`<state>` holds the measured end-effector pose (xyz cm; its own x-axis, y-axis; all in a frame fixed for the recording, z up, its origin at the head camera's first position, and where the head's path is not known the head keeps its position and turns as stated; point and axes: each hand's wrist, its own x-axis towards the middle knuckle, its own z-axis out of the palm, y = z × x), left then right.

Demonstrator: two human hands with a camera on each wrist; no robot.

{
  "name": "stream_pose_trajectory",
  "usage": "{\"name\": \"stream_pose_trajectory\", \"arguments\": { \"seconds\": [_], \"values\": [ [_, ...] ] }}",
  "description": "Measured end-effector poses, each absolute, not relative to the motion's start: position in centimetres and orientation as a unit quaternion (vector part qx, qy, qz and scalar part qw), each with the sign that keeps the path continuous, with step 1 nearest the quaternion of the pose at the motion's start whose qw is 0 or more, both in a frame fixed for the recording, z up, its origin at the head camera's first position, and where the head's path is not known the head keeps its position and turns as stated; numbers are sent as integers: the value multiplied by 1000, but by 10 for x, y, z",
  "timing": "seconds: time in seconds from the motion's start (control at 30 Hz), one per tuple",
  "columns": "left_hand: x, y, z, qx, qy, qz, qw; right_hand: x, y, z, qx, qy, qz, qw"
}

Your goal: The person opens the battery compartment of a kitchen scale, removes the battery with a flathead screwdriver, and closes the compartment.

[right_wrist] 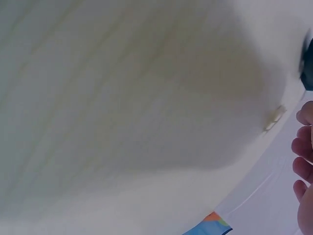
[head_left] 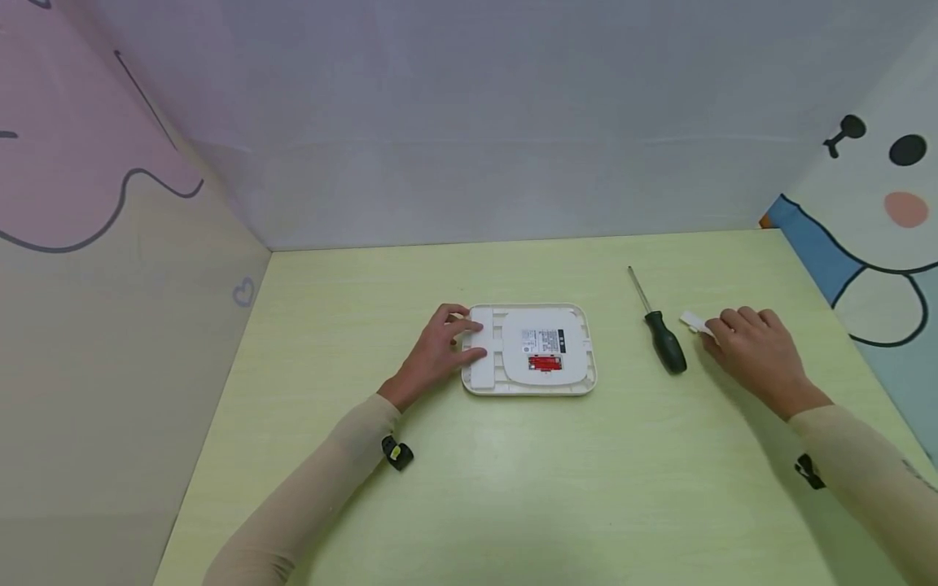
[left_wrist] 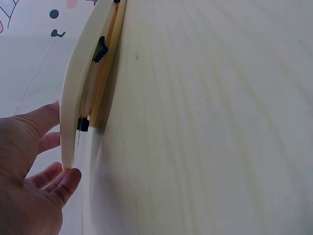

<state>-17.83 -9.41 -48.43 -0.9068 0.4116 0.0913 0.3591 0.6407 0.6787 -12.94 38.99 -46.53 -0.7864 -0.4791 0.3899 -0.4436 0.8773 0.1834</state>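
A white device [head_left: 533, 316], seemingly a kitchen scale, lies underside up, its label and red battery compartment [head_left: 545, 363] showing. My left hand [head_left: 437, 347] grips its left end, thumb and index finger on the smooth strip there. In the left wrist view the white body [left_wrist: 73, 83] stretches away from these fingers, black parts beneath its edge. My right hand [head_left: 755, 346] hovers by a small white cover [head_left: 692, 321], fingers loosely bent. In the right wrist view that cover [right_wrist: 275, 119] lies on the table, with a gap between it and the fingertips [right_wrist: 304, 168].
A screwdriver [head_left: 665, 343] with a dark green handle lies between the device and my right hand, its tip toward the back. The pale wooden table [head_left: 513, 488] meets a white wall [head_left: 513, 146] behind and printed panels at both sides.
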Motion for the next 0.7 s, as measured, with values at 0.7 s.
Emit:
{"name": "stream_pose_trajectory", "arguments": {
  "seconds": [0.7],
  "values": [
    [-176, -93, -481, 209, 905, 369, 34, -122, 325, -465, 75, -989, 46, 120]
  ]
}}
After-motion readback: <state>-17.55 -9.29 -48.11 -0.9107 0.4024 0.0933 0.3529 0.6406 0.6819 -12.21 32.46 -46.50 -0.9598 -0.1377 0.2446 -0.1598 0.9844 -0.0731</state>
